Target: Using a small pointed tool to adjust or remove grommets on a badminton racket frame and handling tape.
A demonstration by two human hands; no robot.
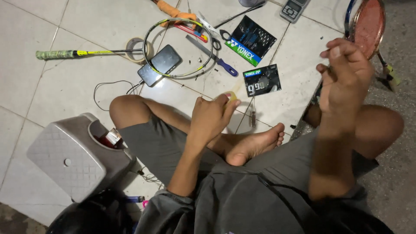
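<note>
hands working over a tiled floor strewn with racket-stringing gear

head view: the left hand (211, 116) pinches a small pale yellowish piece (232, 96); the right hand (345, 78) is raised, blurred, fingertips pressed together on something i cannot make out. on the white tile floor (52, 99) lie an unstrung badminton racket (130, 51), phone (159, 65), string packets (251, 41) and a grey plastic stool (71, 156).

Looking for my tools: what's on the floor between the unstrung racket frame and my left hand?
In the head view, bare tile separates the racket frame from the left hand; the phone lies across the frame itself.
</note>
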